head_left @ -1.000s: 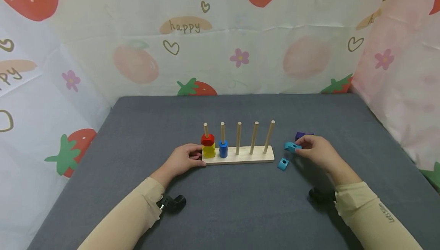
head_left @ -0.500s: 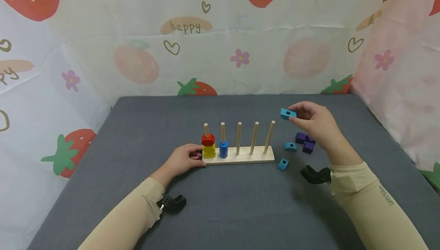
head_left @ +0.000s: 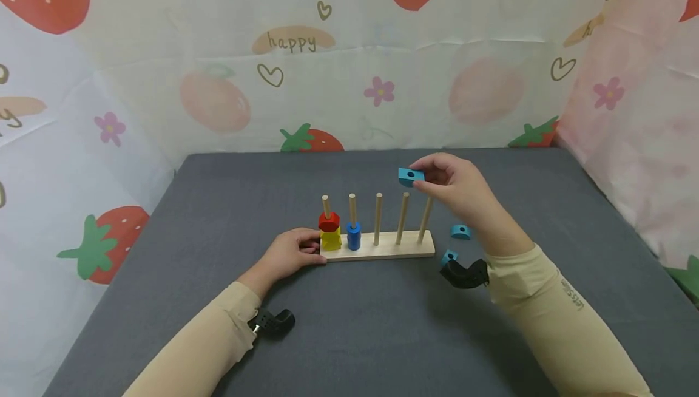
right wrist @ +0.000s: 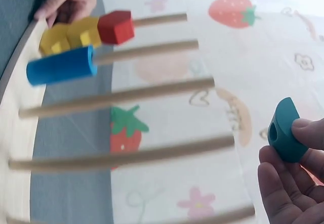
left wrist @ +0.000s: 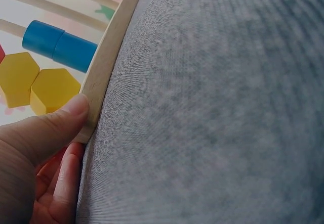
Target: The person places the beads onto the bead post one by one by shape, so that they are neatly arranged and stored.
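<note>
Strawberry-print sheeting (head_left: 417, 121) behind a grey-covered table (head_left: 360, 330)

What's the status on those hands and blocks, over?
Left hand grips wooden base. Right hand pinches blue-green block aloft. Three pegs bare; nothing visibly in the way.

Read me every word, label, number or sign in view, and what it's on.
"happy": tan oval on the back curtain.
"y", end of a cut-off word: left curtain.
"h", rest unclear: back curtain's right end.
Right sleeve: print too small to read surely.
Right wrist view: curtain lettering blurred.
Held blue block, wooden rack: no lettering visible.
</note>
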A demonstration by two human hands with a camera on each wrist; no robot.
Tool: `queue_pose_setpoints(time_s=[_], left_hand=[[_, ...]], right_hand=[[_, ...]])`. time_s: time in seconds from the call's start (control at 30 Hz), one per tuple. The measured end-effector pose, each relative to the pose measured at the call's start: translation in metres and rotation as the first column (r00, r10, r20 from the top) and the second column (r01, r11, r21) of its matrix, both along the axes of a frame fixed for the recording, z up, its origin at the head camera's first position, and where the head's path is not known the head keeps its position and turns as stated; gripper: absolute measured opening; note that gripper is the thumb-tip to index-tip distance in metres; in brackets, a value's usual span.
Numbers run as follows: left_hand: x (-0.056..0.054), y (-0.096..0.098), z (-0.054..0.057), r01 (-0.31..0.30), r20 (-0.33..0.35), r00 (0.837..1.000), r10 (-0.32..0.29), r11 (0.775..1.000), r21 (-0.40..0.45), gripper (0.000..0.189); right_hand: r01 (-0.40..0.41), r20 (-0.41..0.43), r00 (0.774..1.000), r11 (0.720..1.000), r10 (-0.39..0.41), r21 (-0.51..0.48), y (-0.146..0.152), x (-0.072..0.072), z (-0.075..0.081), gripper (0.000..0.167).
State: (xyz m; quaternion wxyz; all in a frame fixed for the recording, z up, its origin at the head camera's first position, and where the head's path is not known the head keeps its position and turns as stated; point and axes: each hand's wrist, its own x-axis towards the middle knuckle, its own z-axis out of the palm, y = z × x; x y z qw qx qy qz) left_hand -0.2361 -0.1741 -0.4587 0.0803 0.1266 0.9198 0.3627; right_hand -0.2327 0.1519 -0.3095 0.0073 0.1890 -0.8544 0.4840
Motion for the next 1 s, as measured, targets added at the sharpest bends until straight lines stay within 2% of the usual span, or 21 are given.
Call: queue_pose_setpoints(time_s=[0.33, 0.53, 0.8, 1.0], left_hand=[[0.0, 0.0, 0.0, 0.007, -0.005, 1.0, -0.007, 1.0, 0.005, 0.054], [0.0, 0.0, -0.001, 0.006, -0.003, 1.0, -0.006, 1.0, 0.011, 0.055], [-0.001, 0.0, -0.001, 0.004, 0.006, 1.0, -0.005, 1.0, 0.016, 0.054], [-0.001, -0.001, 0.0, 0.01, -0.002, 1.0, -0.01, 1.0, 0.013, 0.055]], right_hand=[[-0.051, 0.011, 0.999, 0.998, 0.051, 0.047, -0.03, -0.005, -0.003, 0.025], [-0.062, 0.063, 0.996, 0.997, 0.059, 0.047, -0.039, -0.007, -0.006, 0.022], [-0.037, 0.11, 0.993, 0.998, 0.031, 0.056, -0.044, -0.005, -0.009, 0.019], [-0.018, 0.114, 0.993, 0.997, 0.008, 0.08, -0.045, -0.005, -0.012, 0.02]])
